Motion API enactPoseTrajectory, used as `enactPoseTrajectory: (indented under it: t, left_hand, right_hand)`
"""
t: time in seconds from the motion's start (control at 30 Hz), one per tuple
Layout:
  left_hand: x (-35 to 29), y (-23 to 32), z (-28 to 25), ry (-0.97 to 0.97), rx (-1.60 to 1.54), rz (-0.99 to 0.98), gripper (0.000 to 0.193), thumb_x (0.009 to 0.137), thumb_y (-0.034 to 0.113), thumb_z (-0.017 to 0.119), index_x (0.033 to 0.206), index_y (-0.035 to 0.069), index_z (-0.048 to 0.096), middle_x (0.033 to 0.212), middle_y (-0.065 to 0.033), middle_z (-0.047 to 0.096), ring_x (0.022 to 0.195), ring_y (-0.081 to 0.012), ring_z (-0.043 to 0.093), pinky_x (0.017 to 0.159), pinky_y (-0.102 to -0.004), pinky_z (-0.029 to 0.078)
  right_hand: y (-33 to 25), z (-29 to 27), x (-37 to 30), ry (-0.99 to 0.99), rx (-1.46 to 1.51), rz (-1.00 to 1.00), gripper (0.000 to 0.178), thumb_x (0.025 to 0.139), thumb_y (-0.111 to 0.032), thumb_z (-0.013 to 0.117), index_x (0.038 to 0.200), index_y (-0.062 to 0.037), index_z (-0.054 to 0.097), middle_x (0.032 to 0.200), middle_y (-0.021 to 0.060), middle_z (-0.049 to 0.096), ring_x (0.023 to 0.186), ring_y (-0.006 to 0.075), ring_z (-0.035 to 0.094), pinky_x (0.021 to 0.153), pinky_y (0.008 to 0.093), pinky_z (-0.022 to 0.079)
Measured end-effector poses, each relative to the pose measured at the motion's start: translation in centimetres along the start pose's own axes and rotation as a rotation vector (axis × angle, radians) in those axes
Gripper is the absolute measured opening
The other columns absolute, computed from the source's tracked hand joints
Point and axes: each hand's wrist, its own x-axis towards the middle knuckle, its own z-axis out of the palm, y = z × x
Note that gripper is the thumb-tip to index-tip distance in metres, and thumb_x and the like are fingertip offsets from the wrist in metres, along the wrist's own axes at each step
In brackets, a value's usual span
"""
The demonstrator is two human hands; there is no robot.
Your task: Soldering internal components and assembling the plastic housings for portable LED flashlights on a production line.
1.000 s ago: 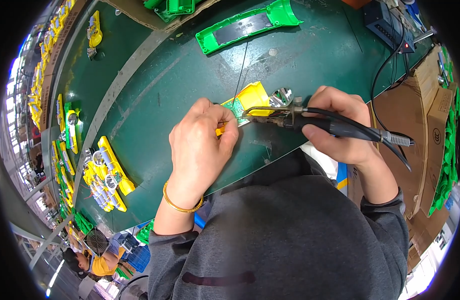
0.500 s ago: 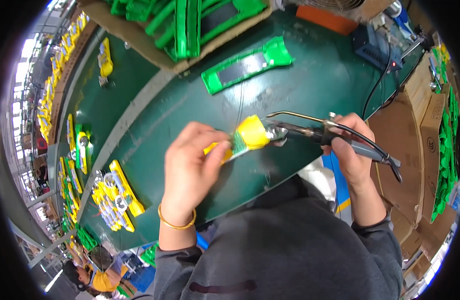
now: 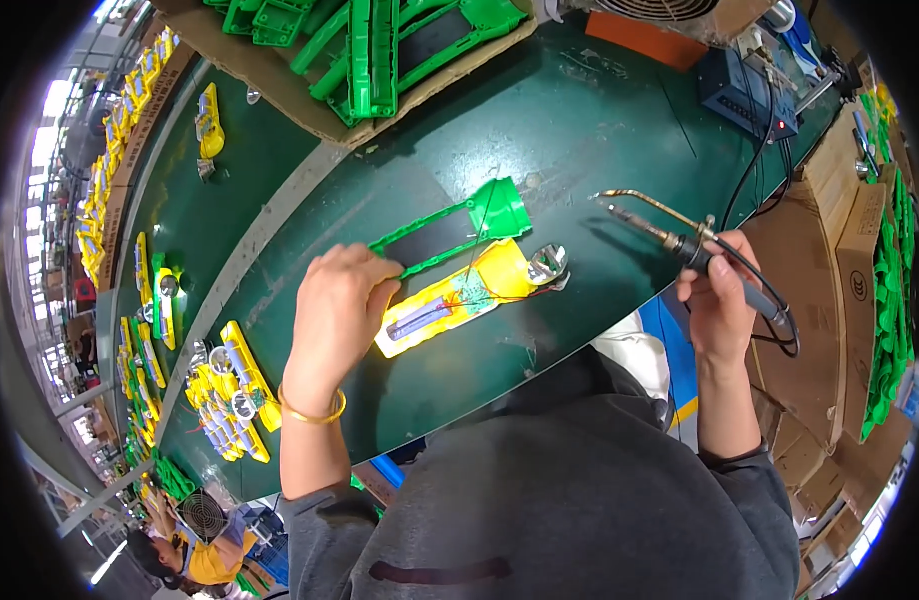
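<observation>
My left hand [image 3: 341, 305] is closed at the left end of a green plastic housing [image 3: 501, 210], whose long frame lies slanted across the table. Just nearer to me rests a yellow lamp housing [image 3: 504, 268] with a grey-blue battery [image 3: 419, 318], a small circuit board [image 3: 471, 290], thin red wires and a shiny reflector [image 3: 547, 262] at its right end. Nothing touches this yellow housing from my hands. In my right hand [image 3: 724, 300] is a soldering iron [image 3: 694, 250] with a thin brass-coloured tube clamped along it. Its tip points up and left, apart from both housings.
A cardboard box [image 3: 329, 125] of green housings stands at the far side. Several yellow lamp assemblies [image 3: 229, 395] lie at left. A blue box-shaped unit [image 3: 744, 95] with a red light and cables sits far right. Cartons [image 3: 799, 320] stand beside the table. Another person [image 3: 204, 560] works at lower left.
My left hand has left the yellow housing and moved left, taking hold of the green one, which has come nearer. The soldering iron has drawn away from the reflector to the right.
</observation>
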Motion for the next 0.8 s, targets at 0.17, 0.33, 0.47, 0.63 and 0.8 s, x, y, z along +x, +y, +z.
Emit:
enactPoseTrajectory:
  t: [0.17,0.33,0.47,0.63,0.8]
  left_hand:
    - [2.7,4.0,1.0,0.183,-0.396,-0.113,0.014,0.085,0.012,0.06,0.092,0.002,0.066,0.08,-0.016,0.063,0.074,-0.034,0.062,0.066,-0.0389,0.049]
    - [5.5,6.3,3.6,0.283,-0.673,-0.147,0.013,0.08,0.01,0.066,0.09,0.002,0.069,0.076,-0.0123,0.064,0.066,-0.0276,0.06,0.063,-0.0349,0.048]
    - [3.0,5.9,2.8,0.452,-0.615,-0.062,0.011,0.077,0.006,0.07,0.088,0.004,0.071,0.074,-0.0067,0.063,0.069,-0.0189,0.056,0.066,-0.0292,0.044]
    - [-1.2,3.8,5.3,0.611,-0.467,-0.339,0.009,0.077,0.003,0.071,0.085,0.003,0.07,0.075,-0.005,0.063,0.074,-0.0172,0.055,0.072,-0.0283,0.043]
    - [-3.0,5.0,3.7,0.472,-0.881,-0.544,0.009,0.077,-0.002,0.069,0.086,0.001,0.07,0.072,-0.0049,0.059,0.073,-0.0161,0.053,0.072,-0.0265,0.042]
  right_hand:
    - [0.1,1.6,1.2,-0.045,0.169,0.034,0.023,0.089,-0.021,0.056,0.1,-0.0018,0.051,0.086,0.0089,0.059,0.072,0.0126,0.056,0.058,0.0234,0.047]
    - [0.7,4.3,2.4,-0.083,0.227,0.021,0.022,0.089,-0.02,0.056,0.1,-0.002,0.051,0.087,0.0092,0.06,0.074,0.0123,0.056,0.062,0.0256,0.047]
    - [2.0,5.5,3.9,-0.118,0.264,0.013,0.016,0.09,-0.016,0.056,0.097,-0.0015,0.054,0.09,0.0082,0.06,0.082,0.0132,0.058,0.072,0.0268,0.049]
    - [3.8,10.5,6.4,-0.405,0.229,0.119,0.016,0.092,-0.015,0.055,0.098,-0.0008,0.056,0.092,0.0078,0.061,0.085,0.0151,0.059,0.083,0.032,0.05]
    - [4.1,9.9,5.8,-0.436,0.34,0.383,0.014,0.094,-0.018,0.052,0.095,-0.0039,0.053,0.083,0.0061,0.059,0.081,0.0146,0.06,0.091,0.0426,0.051]
